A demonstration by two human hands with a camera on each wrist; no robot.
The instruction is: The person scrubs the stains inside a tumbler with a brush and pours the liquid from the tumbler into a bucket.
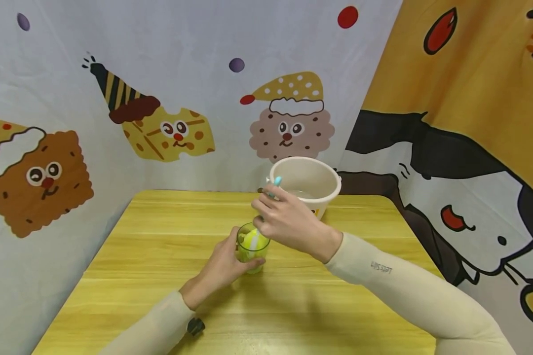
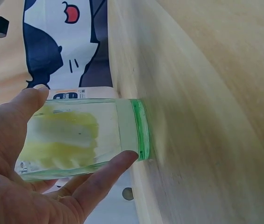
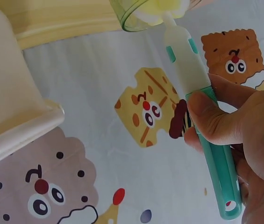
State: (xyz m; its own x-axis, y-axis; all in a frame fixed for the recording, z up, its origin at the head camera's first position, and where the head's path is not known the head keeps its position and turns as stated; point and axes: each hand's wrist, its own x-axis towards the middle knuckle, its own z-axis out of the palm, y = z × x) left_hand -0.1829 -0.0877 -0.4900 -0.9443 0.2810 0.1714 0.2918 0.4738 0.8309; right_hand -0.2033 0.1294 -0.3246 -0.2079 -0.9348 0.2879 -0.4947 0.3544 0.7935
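Observation:
My left hand (image 1: 222, 266) grips a clear, green-tinted glass (image 2: 124, 123) around its side, thumb on one side and fingers on the other. The glass stands on the wooden table. Inside it sits the yellow and white sponge head (image 2: 64, 135) of a cup brush (image 3: 188, 70). My right hand (image 1: 293, 219) holds the brush by its teal handle (image 3: 218, 163), the thumb pressed on it just below the white neck. In the head view the right fingers are over the rim of the glass and hide most of the handle.
A cream bucket (image 1: 311, 180) stands at the back of the wooden table (image 1: 160, 236), close behind my right hand. Cloth printed with cartoon figures (image 1: 177, 133) hangs behind the table and along its sides. A small dark device (image 1: 196, 326) sits at my left sleeve.

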